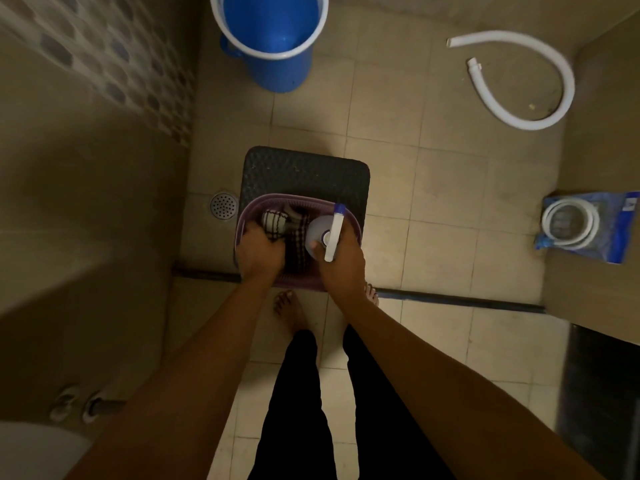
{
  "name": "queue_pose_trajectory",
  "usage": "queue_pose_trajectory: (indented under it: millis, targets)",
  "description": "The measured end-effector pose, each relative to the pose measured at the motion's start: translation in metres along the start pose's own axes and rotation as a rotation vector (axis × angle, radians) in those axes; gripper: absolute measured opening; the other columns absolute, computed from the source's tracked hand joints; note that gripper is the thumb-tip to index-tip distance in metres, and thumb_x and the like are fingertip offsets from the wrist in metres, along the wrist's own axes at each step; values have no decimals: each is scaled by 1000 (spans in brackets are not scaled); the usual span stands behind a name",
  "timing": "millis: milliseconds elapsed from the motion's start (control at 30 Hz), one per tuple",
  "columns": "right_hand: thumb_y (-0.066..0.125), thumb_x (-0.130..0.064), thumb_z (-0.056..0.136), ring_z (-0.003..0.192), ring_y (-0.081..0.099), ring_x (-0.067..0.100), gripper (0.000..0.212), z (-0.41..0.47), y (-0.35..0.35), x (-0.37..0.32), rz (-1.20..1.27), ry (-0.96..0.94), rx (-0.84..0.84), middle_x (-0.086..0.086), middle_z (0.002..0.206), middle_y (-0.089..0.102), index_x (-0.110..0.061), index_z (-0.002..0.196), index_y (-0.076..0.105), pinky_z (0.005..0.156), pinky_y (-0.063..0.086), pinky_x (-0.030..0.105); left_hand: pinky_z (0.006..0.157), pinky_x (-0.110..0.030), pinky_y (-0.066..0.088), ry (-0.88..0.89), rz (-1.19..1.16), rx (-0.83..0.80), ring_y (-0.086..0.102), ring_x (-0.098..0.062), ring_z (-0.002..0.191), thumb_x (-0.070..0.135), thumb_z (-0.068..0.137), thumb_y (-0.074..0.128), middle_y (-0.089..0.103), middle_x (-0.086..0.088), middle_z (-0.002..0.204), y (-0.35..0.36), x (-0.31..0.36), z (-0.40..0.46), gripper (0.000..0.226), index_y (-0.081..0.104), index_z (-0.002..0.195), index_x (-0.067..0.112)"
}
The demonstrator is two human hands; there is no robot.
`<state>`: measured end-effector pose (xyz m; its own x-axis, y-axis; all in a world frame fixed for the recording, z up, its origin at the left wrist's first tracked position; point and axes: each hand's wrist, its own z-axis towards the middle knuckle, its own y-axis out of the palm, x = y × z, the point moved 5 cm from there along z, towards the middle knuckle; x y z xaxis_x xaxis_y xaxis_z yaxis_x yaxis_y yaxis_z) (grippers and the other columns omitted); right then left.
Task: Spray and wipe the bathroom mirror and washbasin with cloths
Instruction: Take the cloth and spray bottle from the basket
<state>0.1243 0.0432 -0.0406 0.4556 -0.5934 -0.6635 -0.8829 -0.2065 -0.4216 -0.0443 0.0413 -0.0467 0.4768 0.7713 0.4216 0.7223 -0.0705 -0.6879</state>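
A purple plastic basket (287,199) rests on a dark stool (304,171) on the tiled bathroom floor. Inside it lie a white checked cloth (274,220) and a darker checked cloth (300,237). My left hand (259,252) reaches into the basket's left side and closes on the white checked cloth. My right hand (341,263) grips a clear spray bottle (320,230) with a white and blue trigger head, held over the basket's right side. The washbasin's white rim (27,448) shows at the bottom left. No mirror is in view.
A blue bucket (277,53) stands on the floor beyond the stool. A white hose (540,95) curls at the upper right, and a bagged coiled hose (585,226) lies by the right wall. A round floor drain (223,206) sits left of the stool. My bare feet stand behind the basket.
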Motion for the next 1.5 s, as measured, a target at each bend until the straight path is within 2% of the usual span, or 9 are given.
queue_pose_trajectory:
  millis: [233,400,567,700,900,1067,1267,1367,1500]
  targets:
    - [74,-42,85,109,62,24,63,8,6,-10,58,-31,108,5,118,64,-7,132,52,102,50,44,89,-43,50,88,30,44,62,-37,112,23,88,66,65,-17,121,-21,-5,-21,46,52,128,4]
    - [75,-29,87,82,61,13,34,8,3,-17,80,-145,152,3,94,65,-2,106,64,82,49,20,78,-35,45,116,-15,154,63,-35,104,23,88,67,67,-17,115,-41,-3,-32,44,52,124,3]
    - [74,-31,86,70,60,14,22,5,4,-25,93,-235,135,-4,73,61,-22,80,55,73,54,30,79,-30,42,107,-175,205,60,-22,97,17,89,64,64,-9,110,-55,-1,-33,40,54,124,1]
    - [74,-34,87,58,53,3,29,-2,-6,-37,74,-283,116,-13,62,54,-21,71,52,61,46,17,76,-27,42,64,-356,200,54,-13,86,14,90,62,57,4,96,-61,1,-38,27,57,115,5]
    - [75,-22,88,58,56,-4,28,-27,-32,-70,110,-377,110,-11,61,54,-15,71,53,57,40,11,76,-35,51,-56,-760,32,60,-13,79,4,89,54,62,2,87,-75,14,-53,14,57,91,17]
    - [77,-19,86,47,47,4,44,-59,-66,-115,152,-484,157,-8,52,46,-27,58,44,49,40,24,74,-37,56,-190,-1141,-223,66,-34,93,17,77,53,69,-16,99,-94,36,-78,31,64,103,4]
    - [78,-23,84,46,49,37,49,-97,-105,-152,231,-539,167,23,50,50,6,58,48,47,42,40,78,-35,60,-39,-1502,-424,74,-24,86,28,95,42,77,-10,95,-129,84,-115,40,77,97,9]
    - [77,-21,85,48,47,22,41,-117,-121,-170,240,-584,152,11,48,49,-10,56,51,50,40,35,82,-34,60,23,-1623,-433,72,-20,96,45,85,61,75,-7,105,-147,98,-133,47,69,115,9]
    - [76,-16,87,48,47,12,48,-137,-137,-194,269,-671,93,-14,46,48,-39,52,51,52,39,25,75,-36,61,110,-1772,-568,73,-20,90,45,54,91,75,-6,100,-159,112,-155,61,76,103,11]
